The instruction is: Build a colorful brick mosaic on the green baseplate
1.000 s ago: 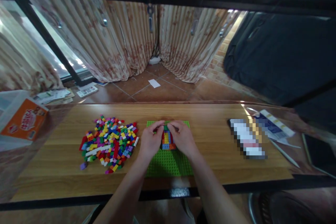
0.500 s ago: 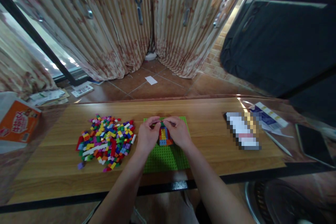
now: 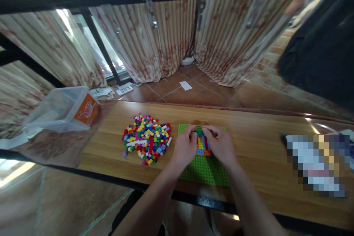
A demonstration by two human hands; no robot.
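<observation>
A small build of toy bricks (image 3: pixel 203 145) in blue, yellow, red, orange and green stands on the green baseplate (image 3: pixel 204 171). Against its left side my left hand (image 3: pixel 186 143) is closed, thumb and fingers curled at the far end of the build. My right hand (image 3: pixel 221 143) grips the right side in the same way, its fingertips close to those of the left. Green bricks show between the two thumbs. My fingers hide the build's far corners, and I cannot tell whether a loose brick is between them.
A heap of loose, many-coloured bricks (image 3: pixel 148 138) lies left of the baseplate on the wooden table (image 3: pixel 257 147). Beyond the table's left end stands a clear plastic bin (image 3: pixel 61 108) with an orange label. A blurred-out flat object (image 3: pixel 312 164) lies at the right.
My view has swung left, so the table and hands appear farther right and the whole plastic bin shows. Both hands stay at the brick build, with little change in grip.
</observation>
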